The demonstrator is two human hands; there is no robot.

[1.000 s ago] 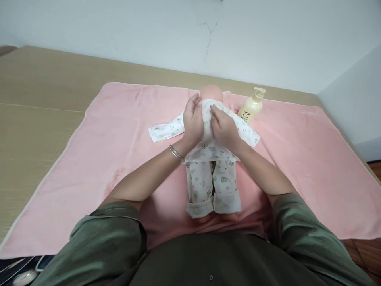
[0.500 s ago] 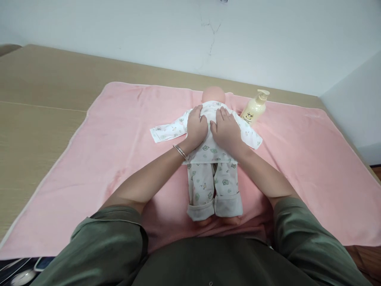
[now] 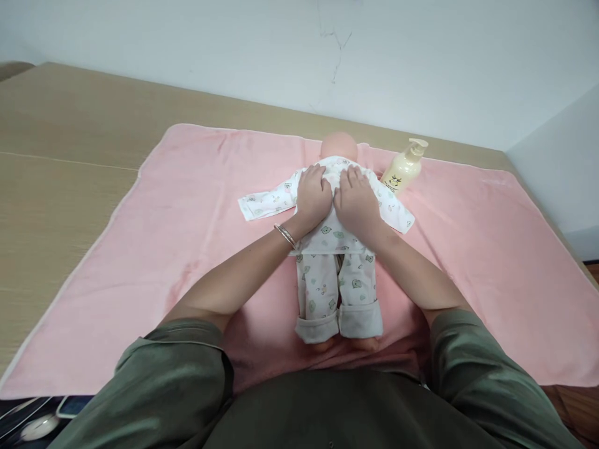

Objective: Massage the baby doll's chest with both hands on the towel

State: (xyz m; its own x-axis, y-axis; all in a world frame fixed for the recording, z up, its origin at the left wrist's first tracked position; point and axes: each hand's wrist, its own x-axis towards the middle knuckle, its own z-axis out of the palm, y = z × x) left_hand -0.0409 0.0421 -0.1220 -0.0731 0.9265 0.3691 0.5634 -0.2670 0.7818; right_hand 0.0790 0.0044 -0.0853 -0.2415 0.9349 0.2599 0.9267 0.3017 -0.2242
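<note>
A baby doll [image 3: 337, 144] in white printed pyjamas lies on its back on a pink towel [image 3: 187, 237], head towards the wall and feet towards me. My left hand [image 3: 312, 196] lies flat on the left side of the doll's chest, fingers stretched out. My right hand [image 3: 356, 202] rests flat beside it on the right side of the chest, fingers also extended. Both palms press on the pyjama top [image 3: 330, 234]. The sleeves spread out to either side. A silver bangle [image 3: 285, 236] circles my left wrist.
A cream pump bottle [image 3: 403, 169] lies on the towel just right of the doll's head. The towel covers a tan wooden surface [image 3: 56, 143] that meets a pale wall. A phone and cables [image 3: 42, 421] show at the bottom left corner.
My hands were raised at the doll's collar with fingers curled on the fabric; they have since come down and flattened on the chest. The view shifted slightly.
</note>
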